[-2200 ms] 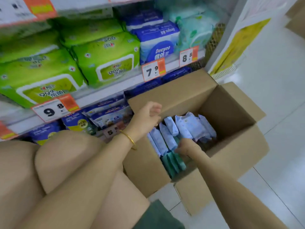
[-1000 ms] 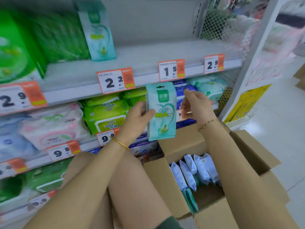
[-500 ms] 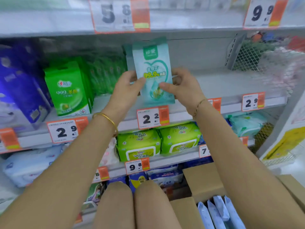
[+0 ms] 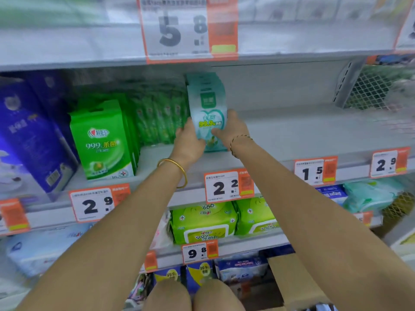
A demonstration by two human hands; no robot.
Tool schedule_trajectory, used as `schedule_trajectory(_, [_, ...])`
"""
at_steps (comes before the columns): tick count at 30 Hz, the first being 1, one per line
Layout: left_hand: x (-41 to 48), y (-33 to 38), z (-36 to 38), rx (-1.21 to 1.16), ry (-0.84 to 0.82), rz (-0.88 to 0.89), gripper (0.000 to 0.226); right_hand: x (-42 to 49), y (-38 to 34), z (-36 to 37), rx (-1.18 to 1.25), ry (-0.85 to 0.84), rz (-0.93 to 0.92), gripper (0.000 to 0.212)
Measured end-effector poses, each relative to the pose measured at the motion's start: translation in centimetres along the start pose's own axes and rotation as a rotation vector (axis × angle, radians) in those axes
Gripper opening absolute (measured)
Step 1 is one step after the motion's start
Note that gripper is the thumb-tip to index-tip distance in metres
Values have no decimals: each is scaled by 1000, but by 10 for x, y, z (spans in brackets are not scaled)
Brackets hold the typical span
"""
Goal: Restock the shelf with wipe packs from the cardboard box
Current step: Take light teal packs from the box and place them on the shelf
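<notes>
A teal wipe pack (image 4: 207,108) with a green logo and "99.9%" print stands upright on the grey middle shelf (image 4: 292,131), just in front of another teal pack of the same kind (image 4: 202,78). My left hand (image 4: 188,142) grips its lower left side and my right hand (image 4: 233,129) grips its lower right side, thumb across the front. Only a flap of the cardboard box (image 4: 294,286) shows at the bottom right.
Green wipe packs (image 4: 103,140) and a row of thin green packs (image 4: 157,120) stand left of the teal pack, blue boxes (image 4: 29,135) further left. The shelf right of my hands is bare up to a mesh end panel (image 4: 368,88). Price tags line each shelf edge.
Both hands lifted the teal pack out of the box, up to the middle shelf, and have pushed it further in against the pack behind. The view rose, so the box has almost left the frame.
</notes>
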State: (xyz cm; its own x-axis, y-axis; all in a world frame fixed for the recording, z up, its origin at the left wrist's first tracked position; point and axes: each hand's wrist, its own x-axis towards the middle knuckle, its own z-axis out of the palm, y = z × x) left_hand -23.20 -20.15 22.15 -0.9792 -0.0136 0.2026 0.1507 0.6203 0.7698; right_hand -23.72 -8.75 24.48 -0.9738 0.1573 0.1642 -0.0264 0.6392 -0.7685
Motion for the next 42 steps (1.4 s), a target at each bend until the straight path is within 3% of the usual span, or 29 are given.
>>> schedule_trajectory(8, [1, 5, -10, -11, -106, -42, 57, -4, 1, -2, 46, -19, 128, 51])
schedule_trajectory(11, [-18, 16, -14, -80, -16, -47, 36, -16, 1, -16, 56, -61, 120, 56])
schedule_trajectory(16, [-86, 42, -12, -375, 85, 141, 53, -79, 22, -62, 264, 96, -39, 39])
schedule_trajectory(19, [-143, 52, 12, -543, -51, 204, 48, -153, 62, -86, 410, 168, -91, 14])
schedule_trajectory(22, [-186, 41, 64, -487, -334, 128, 36, -218, 130, -97, 431, 123, 57, 17])
schedule_trajectory(27, [-246, -1, 180, -379, -667, -72, 32, -289, 290, -88, 210, 21, 541, 3])
schedule_trajectory(31, [-276, -27, 243, -257, -807, -105, 35, -317, 375, -67, -88, -114, 779, 17])
schedule_trajectory(34, [-278, -41, 265, -90, -859, -60, 37, -331, 392, -39, -399, -496, 847, 38])
schedule_trajectory(36, [-276, -48, 270, -47, -873, -62, 37, -344, 402, -16, -462, -663, 887, 34])
schedule_trajectory(39, [-274, -56, 272, -12, -838, -62, 35, -360, 411, 11, -536, -700, 929, 18])
schedule_trajectory(42, [-273, -60, 273, -19, -855, -69, 33, -362, 410, 21, -655, -693, 888, 22])
